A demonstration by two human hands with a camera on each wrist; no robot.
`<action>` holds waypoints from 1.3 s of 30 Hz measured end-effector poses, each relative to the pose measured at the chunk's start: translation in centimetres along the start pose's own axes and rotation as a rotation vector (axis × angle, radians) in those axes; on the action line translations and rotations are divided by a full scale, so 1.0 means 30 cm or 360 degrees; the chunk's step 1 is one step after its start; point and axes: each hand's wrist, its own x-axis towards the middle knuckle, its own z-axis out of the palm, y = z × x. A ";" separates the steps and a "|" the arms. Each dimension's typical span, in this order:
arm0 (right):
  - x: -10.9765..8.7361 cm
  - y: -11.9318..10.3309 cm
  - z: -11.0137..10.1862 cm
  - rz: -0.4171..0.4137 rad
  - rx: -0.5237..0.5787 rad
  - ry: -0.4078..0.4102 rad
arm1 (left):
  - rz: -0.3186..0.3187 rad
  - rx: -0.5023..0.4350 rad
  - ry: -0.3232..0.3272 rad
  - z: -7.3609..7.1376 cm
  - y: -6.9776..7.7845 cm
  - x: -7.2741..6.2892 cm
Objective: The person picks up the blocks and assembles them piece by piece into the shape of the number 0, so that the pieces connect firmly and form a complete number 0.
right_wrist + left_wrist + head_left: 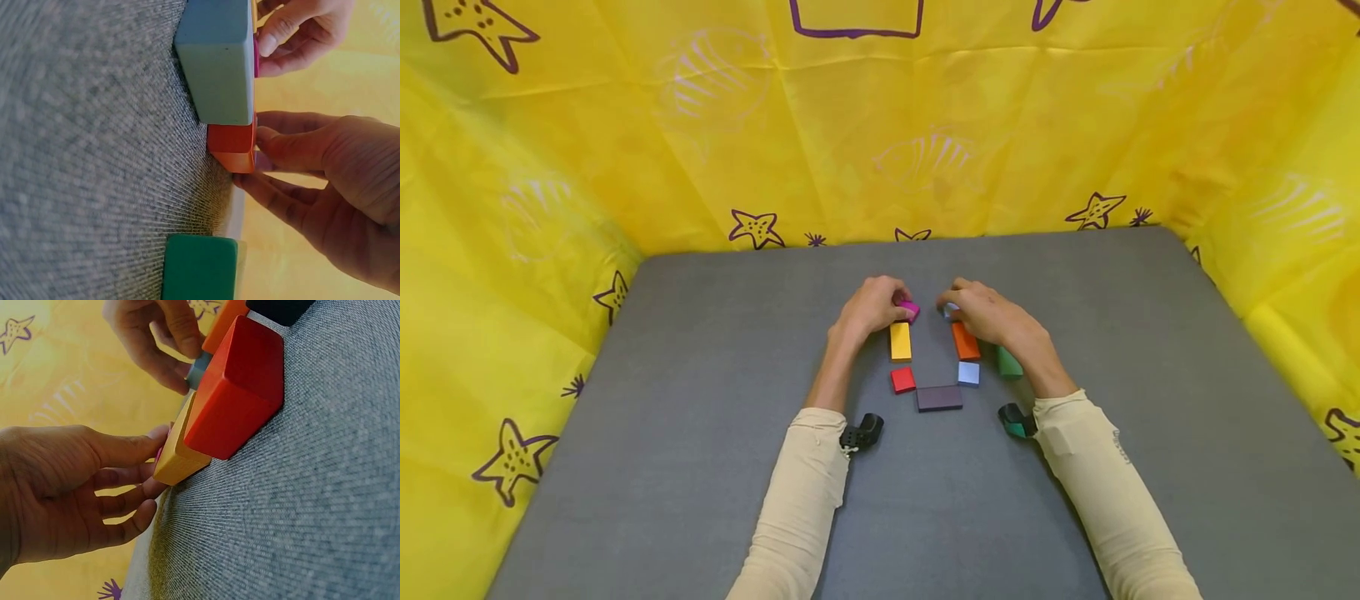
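My left hand (869, 307) pinches a magenta block (910, 310) at the far end of a yellow block (900, 342). In the left wrist view that magenta block is mostly hidden behind the yellow one. Opposite, my right hand (988, 312) holds a small light blue block (949, 311) by the far end of an orange block (966, 342); fingers cover much of it. Nearer me lie a red block (903, 380) and a second light blue block (968, 373). A dark purple block (939, 398) lies crosswise between these two, closing the near side of a U shape.
A green block (1009, 363) lies right of the orange one, partly under my right wrist. Both wrists wear black camera mounts (863, 432). The grey table (700, 375) is bordered by a yellow cloth (850, 150) at the back and sides.
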 end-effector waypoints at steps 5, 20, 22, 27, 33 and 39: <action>0.003 -0.002 -0.006 -0.0011 -0.0023 -0.0011 | -0.0012 -0.0019 0.0004 -0.001 -0.004 -0.001; 0.001 -0.001 -0.003 0.0035 -0.0028 -0.0025 | -0.0038 -0.0043 -0.0006 -0.003 -0.012 -0.006; 0.001 0.000 -0.005 0.0036 -0.0025 -0.0025 | -0.0043 -0.0043 -0.0006 -0.005 -0.012 -0.007; -0.002 0.006 -0.007 0.0020 -0.0024 -0.0018 | -0.0044 -0.0047 -0.0007 -0.007 -0.012 -0.008; -0.005 0.020 -0.011 -0.0025 -0.0041 -0.0008 | -0.0047 -0.0061 -0.0014 -0.011 -0.020 -0.008; -0.011 0.029 -0.019 -0.0062 -0.0038 -0.0018 | -0.0052 -0.0062 -0.0020 -0.014 -0.020 -0.002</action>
